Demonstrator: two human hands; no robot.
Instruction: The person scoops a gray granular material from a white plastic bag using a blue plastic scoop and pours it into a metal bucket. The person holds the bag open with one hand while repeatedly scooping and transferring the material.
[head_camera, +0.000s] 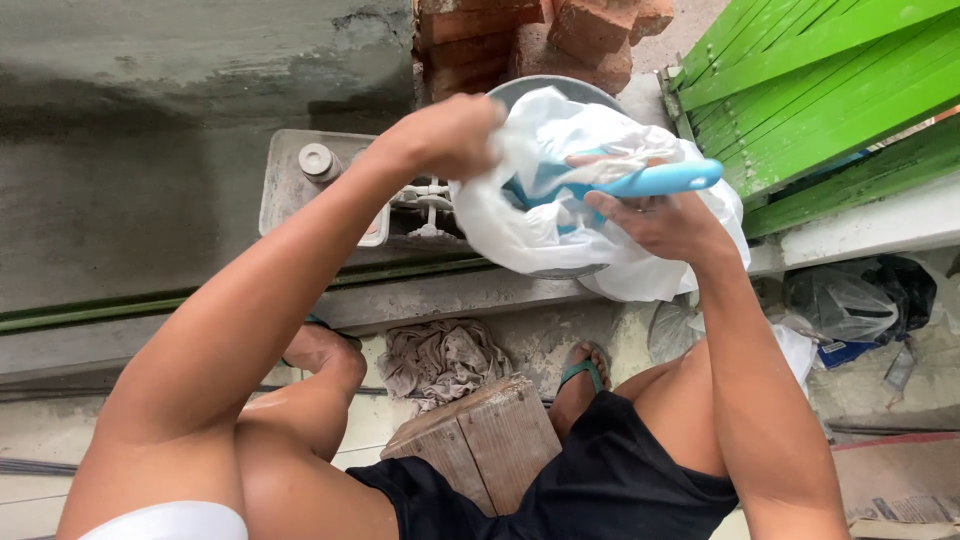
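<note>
The left hand (455, 135) pinches the rim of a white plastic bag (540, 215), bunched over a metal bowl (545, 88); the right hand (655, 222) is closed on a blue scoop handle (665, 180) reaching inside. The film looks light, limp and slippery, best held by its gathered edge. Bricks (540, 35) stand behind.

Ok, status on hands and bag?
Left hand gripping white bag rim. Right hand holding blue scoop inside bag. Metal bowl underneath.
</note>
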